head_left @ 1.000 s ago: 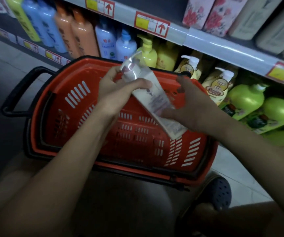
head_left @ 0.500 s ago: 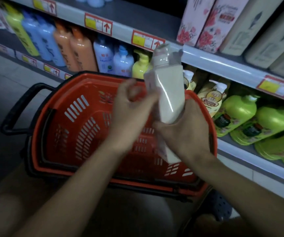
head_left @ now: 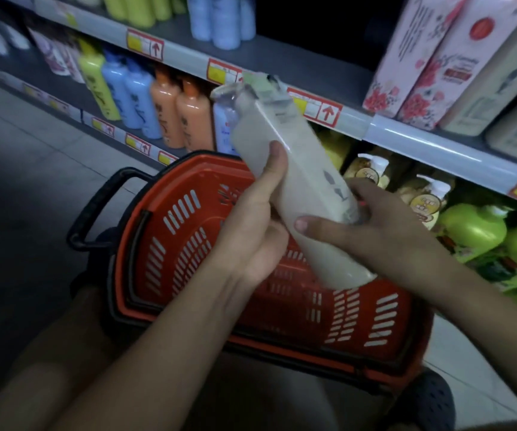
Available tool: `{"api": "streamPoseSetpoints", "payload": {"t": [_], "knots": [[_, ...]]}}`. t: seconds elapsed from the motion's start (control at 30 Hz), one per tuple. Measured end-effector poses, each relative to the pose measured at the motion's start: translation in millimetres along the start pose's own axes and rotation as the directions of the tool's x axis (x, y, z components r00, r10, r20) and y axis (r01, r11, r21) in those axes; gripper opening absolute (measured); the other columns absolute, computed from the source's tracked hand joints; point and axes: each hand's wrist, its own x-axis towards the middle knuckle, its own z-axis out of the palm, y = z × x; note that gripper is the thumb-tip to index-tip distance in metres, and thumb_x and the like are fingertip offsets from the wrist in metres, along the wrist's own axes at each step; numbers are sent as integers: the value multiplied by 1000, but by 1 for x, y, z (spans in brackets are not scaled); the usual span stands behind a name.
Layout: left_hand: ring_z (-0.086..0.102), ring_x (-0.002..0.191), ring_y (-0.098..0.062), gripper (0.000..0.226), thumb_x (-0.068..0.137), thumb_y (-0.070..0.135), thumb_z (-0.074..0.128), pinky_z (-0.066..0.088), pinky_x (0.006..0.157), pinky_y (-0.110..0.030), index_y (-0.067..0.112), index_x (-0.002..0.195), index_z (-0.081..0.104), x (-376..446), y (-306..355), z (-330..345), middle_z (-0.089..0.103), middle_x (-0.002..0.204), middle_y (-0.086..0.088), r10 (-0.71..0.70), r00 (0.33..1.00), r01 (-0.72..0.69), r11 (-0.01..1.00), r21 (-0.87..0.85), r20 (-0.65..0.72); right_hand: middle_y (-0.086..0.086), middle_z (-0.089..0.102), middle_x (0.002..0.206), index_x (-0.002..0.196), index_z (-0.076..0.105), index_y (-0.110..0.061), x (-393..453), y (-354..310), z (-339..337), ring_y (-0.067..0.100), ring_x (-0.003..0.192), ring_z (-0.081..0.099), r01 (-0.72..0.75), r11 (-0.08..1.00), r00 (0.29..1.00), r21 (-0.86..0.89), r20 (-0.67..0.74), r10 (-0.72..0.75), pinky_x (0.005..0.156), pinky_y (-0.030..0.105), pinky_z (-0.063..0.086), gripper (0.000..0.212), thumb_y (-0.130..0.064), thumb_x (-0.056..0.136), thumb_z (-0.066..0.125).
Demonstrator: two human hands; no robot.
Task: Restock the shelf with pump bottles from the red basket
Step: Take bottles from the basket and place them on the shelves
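Both hands, left [head_left: 252, 225] and right [head_left: 372, 225], gripped the bottle [head_left: 297, 181] mid-body above the basket [head_left: 170, 231]; it looked rigid, glossy, probably slippery and heavy, best held there.

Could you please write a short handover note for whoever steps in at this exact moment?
Left hand: grips the white pump bottle at mid-body, thumb on its front.
Right hand: holds the same bottle lower down, fingers wrapped round it.
The bottle is tilted, pump end up, above the red basket and in front of the shelf.
Done: bottle lifted out of the basket.
Left: set it on the shelf. No other bottles show in the visible part of the basket.
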Motion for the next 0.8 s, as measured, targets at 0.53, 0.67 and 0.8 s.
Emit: {"api": "streamPoseSetpoints", "payload": {"t": [0.53, 0.67, 0.8], "knots": [[73, 79, -21, 47, 65, 24, 84, 61, 74, -30, 3, 105, 75, -33, -1, 109, 79, 94, -13, 132, 991, -134, 932, 337, 27, -10, 51, 104, 124, 57, -24, -72, -7, -42, 18, 99, 59, 128, 954, 782, -270, -564, -265, 72, 28, 38, 69, -60, 70, 82], [74, 88, -23, 57, 64, 26, 82, 59, 74, -28, 3, 115, 72, -48, 3, 155, 78, 104, -14, 102, 968, -192, 889, 415, 230, -8, 58, 114, 135, 54, -26, -112, -7, -70, 15, 108, 58, 191, 975, 740, -114, -636, -219, 85, 33, 50, 78, -53, 69, 86], [76, 95, -24, 46, 77, 13, 80, 59, 79, -30, 5, 120, 69, -64, -15, 218, 78, 108, -13, 30, 934, -192, 883, 428, 357, -4, 48, 111, 133, 56, -24, -146, -4, -110, 11, 97, 51, 108, 989, 591, -98, -794, -143, 76, 26, 44, 77, -52, 67, 84]]}}
